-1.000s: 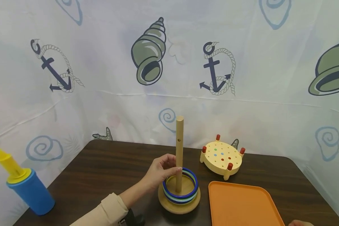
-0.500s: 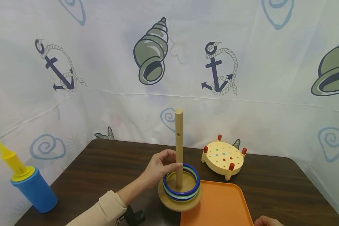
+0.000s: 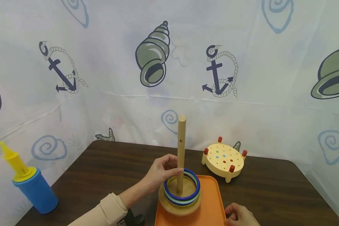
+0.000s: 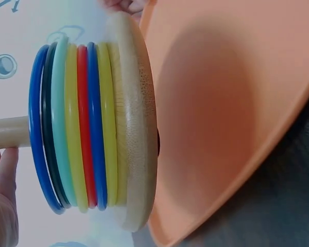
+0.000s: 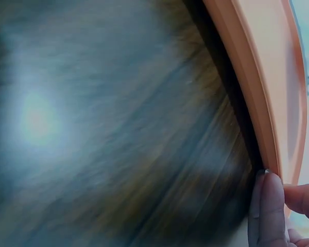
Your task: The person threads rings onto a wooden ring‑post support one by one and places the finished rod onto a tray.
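Observation:
My left hand (image 3: 158, 174) grips the upright post (image 3: 181, 141) of a wooden ring-toss stand, thumb across its front. Several coloured rings (image 4: 84, 126), among them blue, teal, yellow and red, lie stacked round the post on its round base (image 4: 136, 128). In the left wrist view the base hangs over an orange tray (image 4: 283, 67), with a soft shadow on the tray. My right hand (image 3: 240, 215) pinches the tray's right rim between thumb and fingers, as the right wrist view shows at the tray edge (image 5: 255, 98).
A cream round pegboard (image 3: 223, 160) with red-tipped legs stands behind the tray. At the table's left edge is a blue and yellow hand pump (image 3: 35, 185). A patterned cloth (image 3: 115, 110) hangs behind the dark wooden table (image 3: 271, 191).
The right hand has slid the tray leftward, so it now lies beneath the stand. My left hand raised the stand slightly, then lowered it somewhat, still gripping the post.

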A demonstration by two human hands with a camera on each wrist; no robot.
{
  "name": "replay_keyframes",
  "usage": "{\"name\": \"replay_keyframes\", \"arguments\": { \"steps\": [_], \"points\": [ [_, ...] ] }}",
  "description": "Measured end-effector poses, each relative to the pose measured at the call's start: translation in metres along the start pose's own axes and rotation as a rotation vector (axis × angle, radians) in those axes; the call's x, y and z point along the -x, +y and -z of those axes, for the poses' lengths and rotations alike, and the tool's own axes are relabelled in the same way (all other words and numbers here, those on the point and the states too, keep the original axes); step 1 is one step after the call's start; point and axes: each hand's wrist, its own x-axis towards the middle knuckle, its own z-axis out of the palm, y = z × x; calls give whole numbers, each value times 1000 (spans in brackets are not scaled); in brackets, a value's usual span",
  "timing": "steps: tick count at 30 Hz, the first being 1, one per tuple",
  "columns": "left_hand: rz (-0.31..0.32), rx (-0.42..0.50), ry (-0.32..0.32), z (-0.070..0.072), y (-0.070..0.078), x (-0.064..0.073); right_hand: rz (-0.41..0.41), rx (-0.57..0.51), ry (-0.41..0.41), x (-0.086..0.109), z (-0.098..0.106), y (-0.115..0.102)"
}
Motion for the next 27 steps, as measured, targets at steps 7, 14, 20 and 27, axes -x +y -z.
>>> {"name": "replay_keyframes", "arguments": {
  "steps": [7,14,20,27],
  "points": [
    [42,-36,16,2,-8,3,92,-5,0,-11,-10,-12],
    [55,-76,22,4,-15,4,59,-110,7,-20,-23,-25],
    [40,-80,7,7,-19,3,-1,-140,36,-25,-29,-33],
    [30,-94,5,12,-22,5,3,-153,85,-32,-34,-38]
  ]
}}
